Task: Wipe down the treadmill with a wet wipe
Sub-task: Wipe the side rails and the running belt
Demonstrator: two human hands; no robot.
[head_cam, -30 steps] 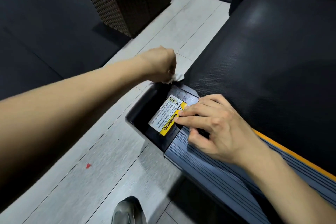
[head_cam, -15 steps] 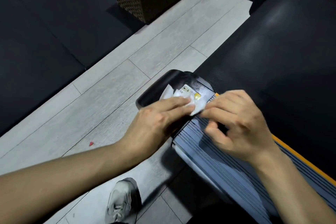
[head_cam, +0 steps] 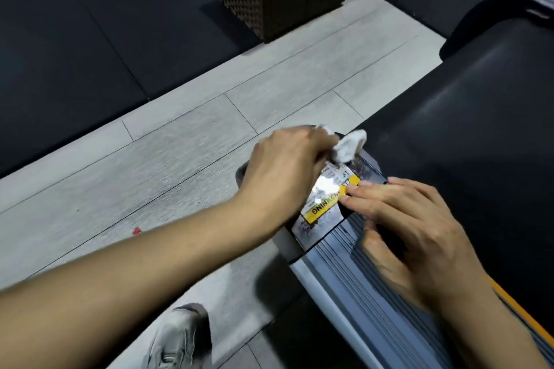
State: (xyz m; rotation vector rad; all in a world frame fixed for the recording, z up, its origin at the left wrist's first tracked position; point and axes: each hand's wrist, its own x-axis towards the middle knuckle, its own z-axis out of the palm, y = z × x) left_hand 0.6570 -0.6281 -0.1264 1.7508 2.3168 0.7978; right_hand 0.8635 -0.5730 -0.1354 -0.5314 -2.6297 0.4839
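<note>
While left hand (head_cam: 287, 171) grips wet wipe (head_cam: 349, 148) | right hand (head_cam: 404, 225) rests on treadmill (head_cam: 479, 129)

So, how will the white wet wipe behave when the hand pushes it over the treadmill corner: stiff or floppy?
Probably floppy: the wet wipe sits bunched and folded in the left hand. It likely weighs little, since its free edge stands up unsupported. It may glide easily, because the warning label beside it shines as if damp.
</note>
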